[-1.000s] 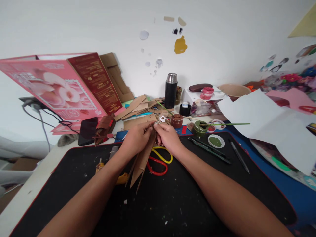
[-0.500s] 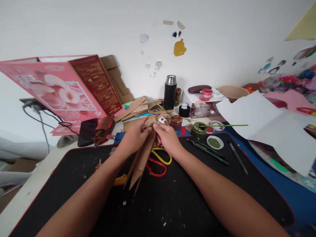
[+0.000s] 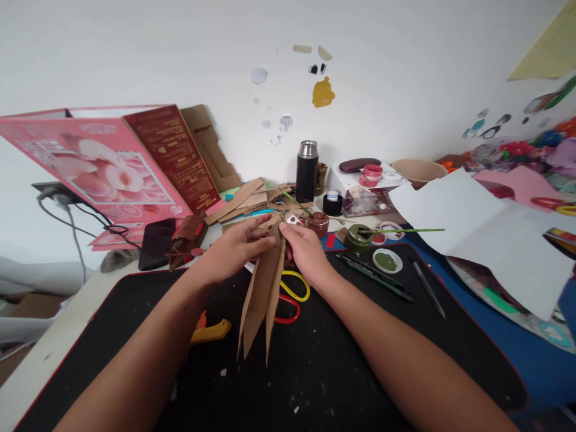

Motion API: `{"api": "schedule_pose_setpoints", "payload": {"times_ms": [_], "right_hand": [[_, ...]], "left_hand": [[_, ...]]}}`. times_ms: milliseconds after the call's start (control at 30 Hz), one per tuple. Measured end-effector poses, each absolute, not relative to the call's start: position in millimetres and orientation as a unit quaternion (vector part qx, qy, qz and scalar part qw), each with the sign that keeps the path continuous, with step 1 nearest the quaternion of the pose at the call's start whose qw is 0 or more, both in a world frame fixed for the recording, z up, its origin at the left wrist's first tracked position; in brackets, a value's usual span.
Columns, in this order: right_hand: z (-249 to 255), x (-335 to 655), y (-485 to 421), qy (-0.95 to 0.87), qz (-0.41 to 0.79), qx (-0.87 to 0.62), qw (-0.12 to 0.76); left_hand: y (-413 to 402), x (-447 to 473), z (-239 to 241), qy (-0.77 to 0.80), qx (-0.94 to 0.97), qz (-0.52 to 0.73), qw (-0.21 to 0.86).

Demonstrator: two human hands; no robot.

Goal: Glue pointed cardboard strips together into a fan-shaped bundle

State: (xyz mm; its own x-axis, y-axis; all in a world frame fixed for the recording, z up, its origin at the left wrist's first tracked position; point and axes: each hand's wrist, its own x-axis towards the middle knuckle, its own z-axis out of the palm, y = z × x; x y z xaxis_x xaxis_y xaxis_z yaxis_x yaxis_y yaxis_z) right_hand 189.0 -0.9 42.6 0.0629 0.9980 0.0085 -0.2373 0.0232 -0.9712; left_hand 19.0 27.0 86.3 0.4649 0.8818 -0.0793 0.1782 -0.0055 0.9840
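A folded strip of brown cardboard (image 3: 261,294) with pointed ends hangs over the black mat, its long sides bent up like a trough. My right hand (image 3: 306,247) pinches its upper end between thumb and fingers. At its left edge is my left hand (image 3: 238,246), fingers stretched out and apart, thumb tip against or very near the cardboard. Under the strip lie scissors with a yellow and red handle (image 3: 294,287), their blades mostly hidden. A yellow-orange handled tool (image 3: 211,332) rests beside my left forearm, which partly covers it.
Cardboard scraps (image 3: 243,201) are heaped at the back near a black thermos (image 3: 306,174). Brown (image 3: 318,224) and green (image 3: 359,239) paint jars hold brushes. Green-handled cutters (image 3: 375,276) and a pen (image 3: 428,288) lie right. A phone (image 3: 156,243) and pink box (image 3: 108,168) stand left.
My left fingers have loosened and spread from the cardboard's upper end. The strip has turned, its lower points swinging right and its sides spreading wider. The view has shifted slightly.
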Motion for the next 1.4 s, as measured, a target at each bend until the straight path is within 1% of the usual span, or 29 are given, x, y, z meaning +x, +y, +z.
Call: {"api": "schedule_pose_setpoints", "payload": {"times_ms": [100, 233, 467, 567, 700, 867, 1100, 1267, 1400], "right_hand": [[42.7, 190.1, 0.0, -0.421, 0.532, -0.444, 0.585], [43.1, 192.2, 1.3, -0.417, 0.537, -0.440, 0.586], [46.4, 192.9, 1.2, -0.408, 0.548, -0.432, 0.589], [47.3, 193.2, 1.5, -0.409, 0.548, -0.430, 0.590], [46.9, 194.0, 2.4, -0.408, 0.545, -0.436, 0.589], [48.5, 194.0, 1.4, -0.405, 0.554, -0.433, 0.584], [49.2, 195.3, 1.8, -0.392, 0.560, -0.415, 0.601], [47.6, 193.0, 2.2, -0.385, 0.581, -0.420, 0.581], [48.7, 189.8, -2.6, -0.413, 0.581, -0.409, 0.569]], "left_hand": [[27.7, 18.9, 87.0, 0.437, 0.627, 0.302, 0.570], [30.9, 20.2, 84.9, 0.468, 0.619, 0.329, 0.538], [30.2, 21.8, 87.2, 0.476, 0.658, 0.347, 0.469], [29.9, 17.6, 90.0, 0.479, 0.654, 0.318, 0.492], [29.1, 10.7, 96.3, 0.443, 0.662, 0.278, 0.537], [27.2, 9.3, 103.2, 0.443, 0.682, 0.256, 0.523], [29.9, 13.8, 96.9, 0.439, 0.634, 0.289, 0.567], [36.2, 10.1, 92.4, 0.459, 0.600, 0.354, 0.551], [39.1, 8.3, 89.3, 0.467, 0.570, 0.392, 0.550]]}}
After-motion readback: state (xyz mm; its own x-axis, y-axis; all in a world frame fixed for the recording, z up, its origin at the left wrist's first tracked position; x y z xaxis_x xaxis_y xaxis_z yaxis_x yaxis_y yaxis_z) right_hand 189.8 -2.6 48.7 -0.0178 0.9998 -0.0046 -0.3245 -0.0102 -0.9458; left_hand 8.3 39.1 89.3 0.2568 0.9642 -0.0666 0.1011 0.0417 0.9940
